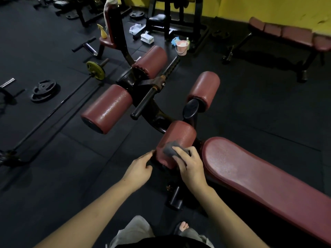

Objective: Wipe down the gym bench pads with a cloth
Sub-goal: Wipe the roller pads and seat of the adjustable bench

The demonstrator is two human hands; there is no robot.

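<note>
Nearest to us are the person's knees in pale trousers (133, 230) and a bare foot in a dark sandal (182, 227) on the black rubber floor (62, 176). Above them both forearms reach forward. We see the left hand (140, 169) at the near end face of the closest red roller pad (179, 135), fingers loosely curled with the tips against the pad's edge; we cannot tell whether it actually grips anything. Just to its right, the right hand (190, 162) lies over the top of the same roller, fingers curled down on a bunched grey cloth (170, 148), pressing it onto the red vinyl. Right of that hand, the long red bench pad (259, 176) runs away to the lower right corner, close beside the roller. We find no brand, label or writing that can be read anywhere. Farther off, from the left: black weight plates (43, 90) stacked on the floor, a barbell (53, 111) carrying a yellow plate (95, 70), a yellow spray bottle (103, 32) on a red seat, three more red roller pads on the black frame (143, 83), a pink bucket (182, 47) on the floor, and a second red bench (290, 35) against the yellow wall (268, 8).
</note>
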